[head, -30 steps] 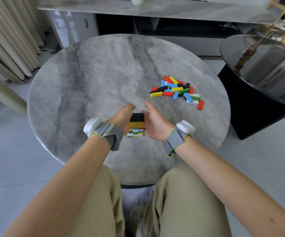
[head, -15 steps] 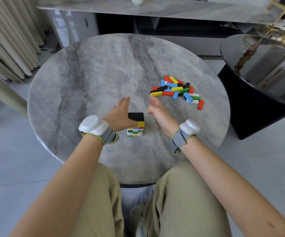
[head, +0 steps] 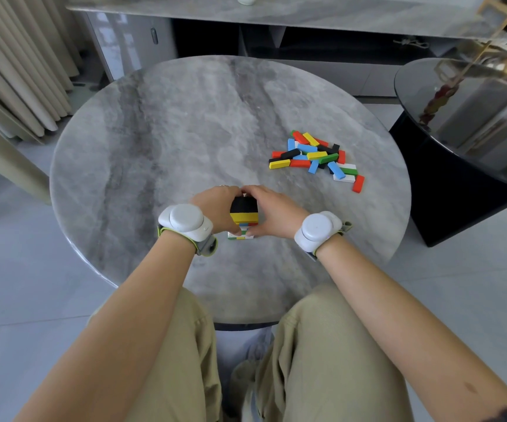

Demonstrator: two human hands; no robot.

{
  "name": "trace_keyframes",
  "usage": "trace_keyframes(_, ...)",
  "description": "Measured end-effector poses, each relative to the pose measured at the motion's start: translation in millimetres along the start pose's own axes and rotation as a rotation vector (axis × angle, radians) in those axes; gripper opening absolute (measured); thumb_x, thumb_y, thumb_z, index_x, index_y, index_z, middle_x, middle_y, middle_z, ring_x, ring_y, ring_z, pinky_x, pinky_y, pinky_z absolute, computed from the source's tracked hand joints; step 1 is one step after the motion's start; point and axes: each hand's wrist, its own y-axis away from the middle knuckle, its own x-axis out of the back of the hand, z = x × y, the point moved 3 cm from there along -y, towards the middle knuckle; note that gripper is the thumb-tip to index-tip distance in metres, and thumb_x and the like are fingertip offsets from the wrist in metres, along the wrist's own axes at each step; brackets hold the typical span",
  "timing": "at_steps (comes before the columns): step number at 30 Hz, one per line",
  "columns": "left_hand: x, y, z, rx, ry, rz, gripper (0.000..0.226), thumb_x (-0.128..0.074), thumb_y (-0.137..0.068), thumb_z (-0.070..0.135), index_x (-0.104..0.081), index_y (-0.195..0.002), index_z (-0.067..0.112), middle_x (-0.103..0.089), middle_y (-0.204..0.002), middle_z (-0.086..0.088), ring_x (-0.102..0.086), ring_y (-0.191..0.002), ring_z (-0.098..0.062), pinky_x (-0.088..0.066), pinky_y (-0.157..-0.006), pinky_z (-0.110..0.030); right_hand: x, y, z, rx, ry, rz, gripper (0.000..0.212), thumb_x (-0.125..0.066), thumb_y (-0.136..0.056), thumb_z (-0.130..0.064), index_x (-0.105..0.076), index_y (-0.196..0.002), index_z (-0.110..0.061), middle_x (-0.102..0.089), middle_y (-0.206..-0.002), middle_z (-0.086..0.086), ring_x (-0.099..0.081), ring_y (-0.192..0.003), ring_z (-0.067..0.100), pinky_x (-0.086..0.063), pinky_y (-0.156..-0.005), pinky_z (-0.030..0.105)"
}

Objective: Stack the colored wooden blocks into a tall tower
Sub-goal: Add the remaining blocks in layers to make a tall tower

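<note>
Light: I read bright, soft light over the marble table (head: pixel 154 132).
Shadows: faint, just below the grip on the tower (head: pixel 244 214).
Glare: black side table (head: pixel 474 123), far right of the grip.
Edges: curtains (head: pixel 17 71) bow, far left.
Focus: crisp at the grip.

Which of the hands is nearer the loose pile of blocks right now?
Right. The right hand grips the tower on the side facing the loose pile; the left hand grips the opposite side, farther off.
</note>
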Motion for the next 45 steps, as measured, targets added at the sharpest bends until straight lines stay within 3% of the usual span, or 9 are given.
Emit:
trace_keyframes(9, 0.0, -0.1, 2.1, 0.045, -0.052, 0.022, 0.056, -0.076, -0.068, 0.030, -0.054, -0.119, 0.024, -0.063, -0.110, 0.002, -0.061, -0.098, -0.024, -0.043, -0.071, -0.029, 3.7, 0.7, -3.7, -0.035, 0.041, 0.016, 0.063, -0.073, -0.074, -0.029, -0.046, -0.130, -0.016, -0.061, -0.123, 0.004, -0.059, -0.109, 0.025, -0.044, -0.088, 0.034)
trace_keyframes(22, 0.3, -2.6, 2.1, 0.070, -0.026, -0.012, 0.053, -0.077, -0.069, 0.028, -0.057, -0.117, 0.023, -0.063, -0.108, 0.000, -0.061, -0.096, -0.024, -0.041, -0.068, -0.028, 7.8, 2.4, -5.1, -0.078, 0.055, 0.009, 0.056, -0.073, -0.074, -0.031, -0.052, -0.124, -0.016, -0.065, -0.116, 0.003, -0.060, -0.105, 0.024, -0.041, -0.082, 0.028)
trace_keyframes(29, -2.3, -2.8, -1.4, 0.092, -0.097, 0.032, 0.068, -0.077, -0.067, 0.036, -0.049, -0.127, 0.022, -0.060, -0.115, 0.002, -0.060, -0.101, -0.024, -0.045, -0.074, -0.030, 5.8, 4.6, -3.8, -0.078, 0.091, -0.022, 0.068, -0.075, -0.071, -0.034, -0.045, -0.130, -0.017, -0.061, -0.120, 0.002, -0.059, -0.106, 0.024, -0.035, -0.078, 0.025)
trace_keyframes(35, -1.8, -1.5, -2.1, 0.125, -0.142, -0.003, 0.052, -0.077, -0.066, 0.038, -0.058, -0.111, 0.021, -0.062, -0.100, 0.001, -0.058, -0.083, -0.022, -0.041, -0.066, -0.028, 3.6, 2.3, -3.9, -0.097, 0.113, -0.044, 0.062, -0.075, -0.072, -0.034, -0.048, -0.124, -0.015, -0.063, -0.115, 0.003, -0.061, -0.101, 0.025, -0.035, -0.073, 0.025)
trace_keyframes(45, -2.8, -3.7, -1.8, 0.132, -0.163, 0.000, 0.048, -0.074, -0.070, 0.035, -0.056, -0.111, 0.020, -0.059, -0.095, 0.002, -0.055, -0.079, -0.021, -0.039, -0.065, -0.028, 2.6, 1.2, -4.5, -0.096, 0.118, -0.045, 0.054, -0.072, -0.074, -0.030, -0.050, -0.120, -0.014, -0.064, -0.110, 0.005, -0.061, -0.096, 0.025, -0.035, -0.072, 0.026)
